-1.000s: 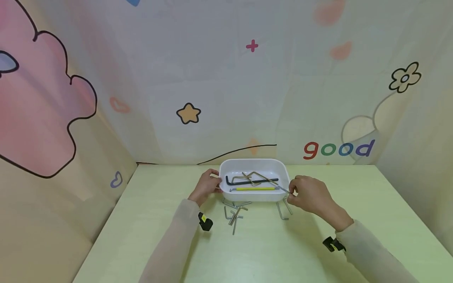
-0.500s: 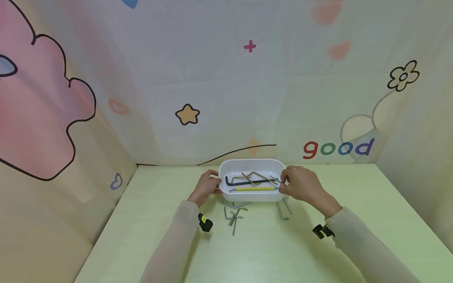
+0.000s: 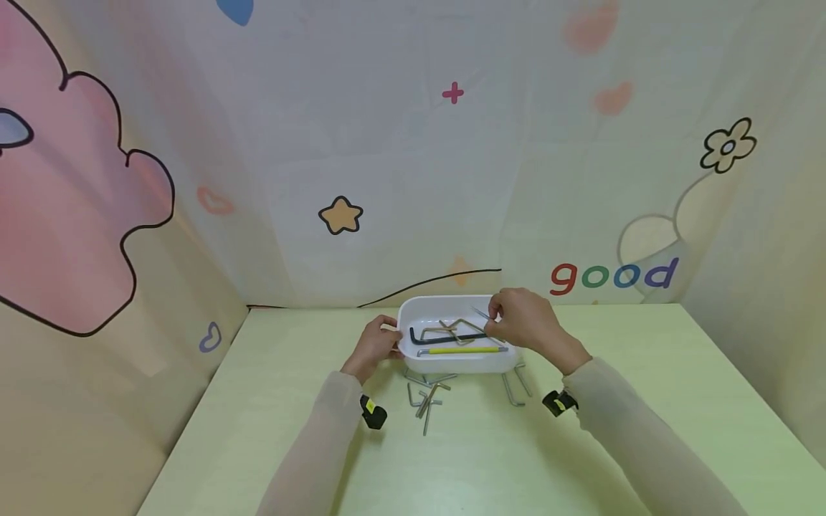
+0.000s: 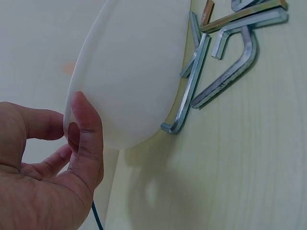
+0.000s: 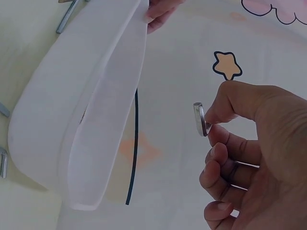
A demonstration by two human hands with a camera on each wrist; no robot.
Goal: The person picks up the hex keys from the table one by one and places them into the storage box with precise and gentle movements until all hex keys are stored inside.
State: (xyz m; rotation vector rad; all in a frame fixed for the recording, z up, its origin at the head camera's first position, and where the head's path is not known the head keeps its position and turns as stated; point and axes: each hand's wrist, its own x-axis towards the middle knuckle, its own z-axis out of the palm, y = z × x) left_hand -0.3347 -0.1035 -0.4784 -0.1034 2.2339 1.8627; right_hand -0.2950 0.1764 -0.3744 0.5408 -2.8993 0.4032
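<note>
A white plastic tray [image 3: 445, 365] stands at the back of the table. My left hand [image 3: 373, 347] grips its left rim; in the left wrist view the thumb lies on the outer wall. Inside the tray are a black hex key [image 3: 445, 339], a yellow-sleeved hex key [image 3: 461, 350] and several brass-coloured hex keys [image 3: 428, 330]. Over the tray's right part, my right hand [image 3: 525, 322] pinches a small silver hex key [image 5: 198, 117] between thumb and forefinger. Its short bent end sticks out past the fingertips, and the rest is hidden in the hand.
Several loose hex keys [image 3: 428, 401] lie crossed on the pale table [image 3: 452, 473] before the tray's left half. Silver hex keys [image 3: 512, 393] lie before its right end. A printed curtain [image 3: 400, 143] hangs close behind the tray.
My right hand has moved left and upward, from beside the tray's right end to above its right part, carrying the silver hex key. The left hand keeps its grip on the rim.
</note>
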